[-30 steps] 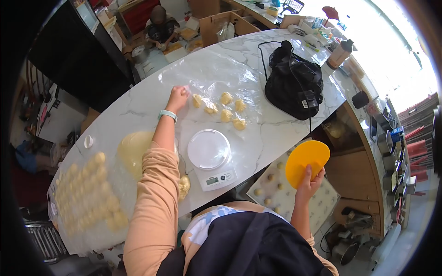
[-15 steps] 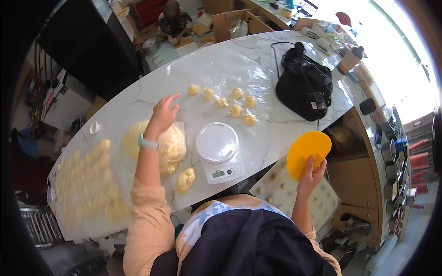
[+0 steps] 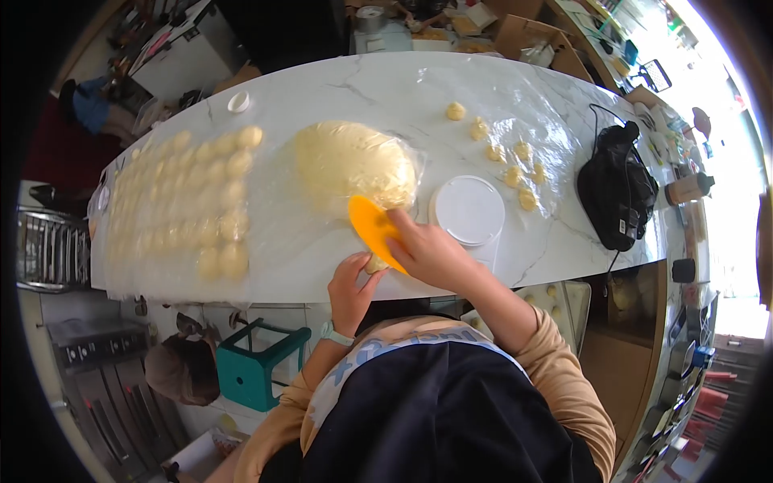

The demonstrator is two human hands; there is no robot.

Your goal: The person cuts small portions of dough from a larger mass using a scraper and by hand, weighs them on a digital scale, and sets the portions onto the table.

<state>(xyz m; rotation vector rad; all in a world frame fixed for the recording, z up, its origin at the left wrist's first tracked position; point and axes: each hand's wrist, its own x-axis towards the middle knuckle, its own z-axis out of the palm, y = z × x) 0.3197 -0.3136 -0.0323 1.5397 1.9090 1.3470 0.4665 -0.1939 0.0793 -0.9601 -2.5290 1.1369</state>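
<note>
In my right hand [image 3: 431,249] is a yellow dough scraper [image 3: 370,225], gripped between thumb and fingers and tilted over the table's near side. My left hand [image 3: 349,291] has its fingers pinched on a small piece of dough [image 3: 376,264], mostly hidden by the hand and scraper. Just beyond the scraper lies a large mound of dough [image 3: 346,161], partly covered with clear plastic. A white kitchen scale [image 3: 469,211] stands right of it, its display hidden by my right arm.
Rows of dough balls [image 3: 197,193] lie under plastic at left. Several loose dough balls [image 3: 495,153] sit on plastic at right, near a black bag [image 3: 618,189]. A white cap [image 3: 238,102] is at the back. A green stool [image 3: 250,374] and a person [image 3: 181,370] are below the near edge.
My right hand has brought the scraper from the right side across to the dough. My left hand has come back from above the mound to the small dough piece. The view has shifted left.
</note>
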